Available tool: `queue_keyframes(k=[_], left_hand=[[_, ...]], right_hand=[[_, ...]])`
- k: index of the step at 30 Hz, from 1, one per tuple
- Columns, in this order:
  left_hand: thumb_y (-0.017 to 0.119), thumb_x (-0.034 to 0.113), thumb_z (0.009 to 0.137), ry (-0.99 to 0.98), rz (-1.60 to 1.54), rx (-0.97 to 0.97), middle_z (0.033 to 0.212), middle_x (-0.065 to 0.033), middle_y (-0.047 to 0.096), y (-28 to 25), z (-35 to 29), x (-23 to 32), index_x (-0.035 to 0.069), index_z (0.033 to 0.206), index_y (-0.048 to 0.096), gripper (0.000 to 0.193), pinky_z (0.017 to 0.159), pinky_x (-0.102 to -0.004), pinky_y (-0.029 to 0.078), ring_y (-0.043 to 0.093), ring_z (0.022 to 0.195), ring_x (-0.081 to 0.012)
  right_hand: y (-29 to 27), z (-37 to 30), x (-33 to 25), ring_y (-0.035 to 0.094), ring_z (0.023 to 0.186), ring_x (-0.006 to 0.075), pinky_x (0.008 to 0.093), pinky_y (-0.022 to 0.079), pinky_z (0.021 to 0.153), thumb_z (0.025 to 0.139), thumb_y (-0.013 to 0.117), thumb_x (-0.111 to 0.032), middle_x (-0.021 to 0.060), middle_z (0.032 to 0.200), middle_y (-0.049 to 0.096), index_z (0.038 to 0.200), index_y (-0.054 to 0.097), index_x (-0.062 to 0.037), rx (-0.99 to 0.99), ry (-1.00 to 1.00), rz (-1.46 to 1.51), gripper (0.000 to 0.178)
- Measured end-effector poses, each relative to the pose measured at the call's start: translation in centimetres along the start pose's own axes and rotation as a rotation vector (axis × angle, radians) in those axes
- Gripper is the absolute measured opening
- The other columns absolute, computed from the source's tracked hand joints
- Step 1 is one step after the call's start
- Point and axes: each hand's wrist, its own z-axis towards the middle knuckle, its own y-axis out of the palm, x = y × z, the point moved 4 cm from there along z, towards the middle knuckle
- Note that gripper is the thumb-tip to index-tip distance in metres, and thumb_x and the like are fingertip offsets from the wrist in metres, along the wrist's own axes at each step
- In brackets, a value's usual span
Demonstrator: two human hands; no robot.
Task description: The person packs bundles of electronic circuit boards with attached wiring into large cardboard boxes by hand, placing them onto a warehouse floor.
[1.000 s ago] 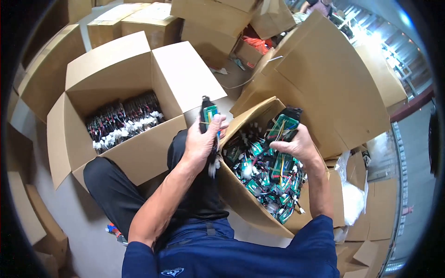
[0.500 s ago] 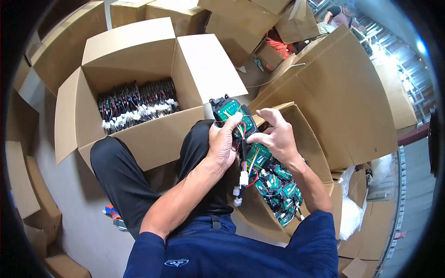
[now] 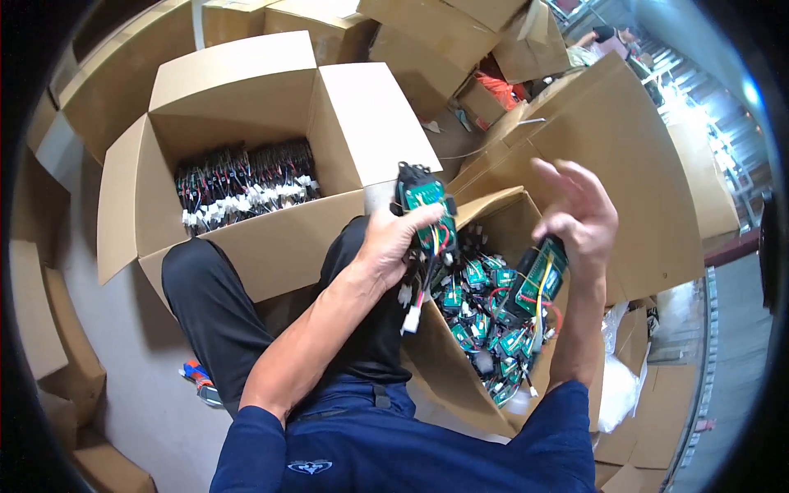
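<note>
My left hand [image 3: 393, 245] is closed on a black-cased circuit board module [image 3: 423, 193], its thumb pressed across the green face. Thin coloured wires ending in white plugs hang from it. My right hand [image 3: 582, 218], slightly blurred, is above the right-hand carton [image 3: 468, 403]. Its thumb and upper fingers are apart, while a second circuit board module [image 3: 542, 275] with yellow and red wires sits against the palm; its lower fingers are partly hidden. Beneath it, several similar modules [image 3: 477, 324] lie jumbled in the carton.
A large open carton [image 3: 271, 238] ahead on the left holds rows of black wired parts [image 3: 246, 177] with white plugs. A red and blue tool [image 3: 200, 380] lies on the floor by my left leg. Stacked cartons [image 3: 427, 66] stand behind; a person [image 3: 608, 41] is far right.
My right hand has moved right, away from my left hand, and the second module has moved with it. More of the carton's contents now show. My left hand has shifted slightly and its module is more upright.
</note>
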Motion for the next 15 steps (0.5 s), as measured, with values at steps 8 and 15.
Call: queue_keyframes(k=[8,15], left_hand=[[0.070,0.038,0.097,-0.264,-0.559,-0.176,0.114,-0.0151,0.072,0.4,-3.0,-3.4,0.001,0.126,0.061,0.047,0.090,-0.0464,0.063,0.074,0.100,-0.0250],[0.073,0.020,0.095,-0.160,-0.501,-0.044,0.110,-0.0158,0.074,-3.2,-4.0,-1.8,0.001,0.124,0.062,0.036,0.092,-0.0464,0.062,0.074,0.099,-0.0269]], right_hand=[[8.8,4.2,6.1,0.061,0.071,0.0033,0.0192,0.052,0.060,0.081,0.078,0.010,0.0128,0.121,0.072,0.132,0.060,0.0041,-0.218,-0.044,-0.346,0.054],[8.0,4.5,8.3,0.064,0.076,0.0093,0.0249,0.052,0.066,0.101,0.066,-0.016,0.0040,0.090,0.070,0.114,0.070,0.0006,0.101,0.191,-0.280,0.022]])
